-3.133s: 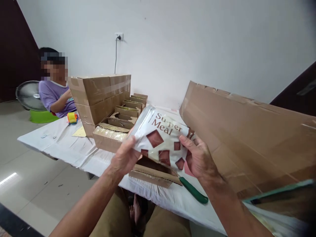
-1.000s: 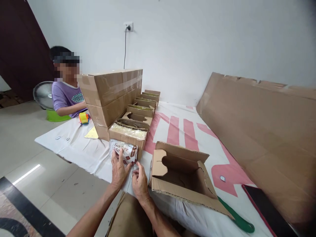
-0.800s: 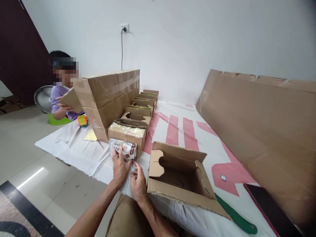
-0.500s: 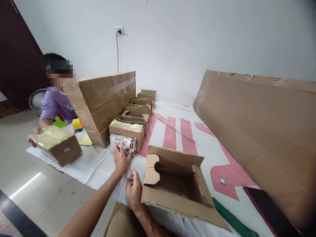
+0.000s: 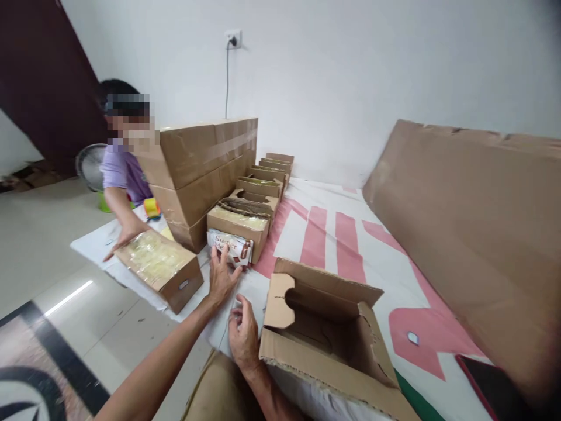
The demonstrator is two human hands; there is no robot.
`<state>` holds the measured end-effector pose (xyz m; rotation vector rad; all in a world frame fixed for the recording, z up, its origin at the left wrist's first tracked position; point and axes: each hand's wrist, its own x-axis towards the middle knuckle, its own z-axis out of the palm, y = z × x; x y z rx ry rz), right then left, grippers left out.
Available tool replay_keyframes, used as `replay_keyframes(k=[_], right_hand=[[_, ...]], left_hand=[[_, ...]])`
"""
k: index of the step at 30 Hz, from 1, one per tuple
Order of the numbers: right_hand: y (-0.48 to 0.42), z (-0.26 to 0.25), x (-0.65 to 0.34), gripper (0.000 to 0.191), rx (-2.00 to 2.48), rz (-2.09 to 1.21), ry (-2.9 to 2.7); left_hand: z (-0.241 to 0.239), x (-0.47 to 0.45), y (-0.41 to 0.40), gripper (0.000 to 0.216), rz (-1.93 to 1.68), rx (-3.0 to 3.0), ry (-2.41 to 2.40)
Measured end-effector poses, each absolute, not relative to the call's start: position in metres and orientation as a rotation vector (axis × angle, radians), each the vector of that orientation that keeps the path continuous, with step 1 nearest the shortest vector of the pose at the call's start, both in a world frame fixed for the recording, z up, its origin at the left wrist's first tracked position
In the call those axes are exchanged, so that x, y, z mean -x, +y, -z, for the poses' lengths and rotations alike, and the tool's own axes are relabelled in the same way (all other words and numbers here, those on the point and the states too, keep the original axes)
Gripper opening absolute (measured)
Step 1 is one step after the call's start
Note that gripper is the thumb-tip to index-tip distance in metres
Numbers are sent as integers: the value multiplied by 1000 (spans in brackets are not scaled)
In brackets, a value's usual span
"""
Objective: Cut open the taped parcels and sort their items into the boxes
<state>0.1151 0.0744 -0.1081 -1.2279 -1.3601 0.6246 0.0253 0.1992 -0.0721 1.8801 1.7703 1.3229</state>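
A white "Super Meal" packet point(image 5: 231, 249) leans against a taped carton point(image 5: 239, 228) on the white and pink sheet point(image 5: 315, 240). My left hand point(image 5: 222, 275) lies flat with fingers spread, its fingertips touching the packet's lower edge. My right hand point(image 5: 243, 332) rests on the sheet's near edge, fingers loosely curled and holding nothing, right beside an open empty cardboard box point(image 5: 324, 327).
A person in a purple shirt point(image 5: 125, 172) at the left sets a taped carton point(image 5: 160, 269) on the sheet. Stacked big cartons point(image 5: 201, 169) and a row of small open boxes point(image 5: 263, 178) stand behind. A large flat cardboard sheet point(image 5: 473, 234) leans at the right. A tape roll point(image 5: 152, 207) lies by the person.
I put the packet down against the taped carton and drew my right hand back off it. The other person has brought a taped carton across and lowered it onto the sheet.
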Motion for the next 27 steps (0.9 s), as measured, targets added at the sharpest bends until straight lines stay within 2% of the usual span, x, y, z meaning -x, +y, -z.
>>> replay_keyframes(k=[10,19,27], right_hand=[[62,103,-113,53,1169,-697,-1435],[16,81,-115,57,1108,-637,-1565],[-84,51,-181,36,1122,-851,-1861]], left_hand=[[75,7,154,85,-1478,-1768,1746],[64,60,163,76,-1390,-1671,1789],[30,108,167,77,-1218,-1597,1923]])
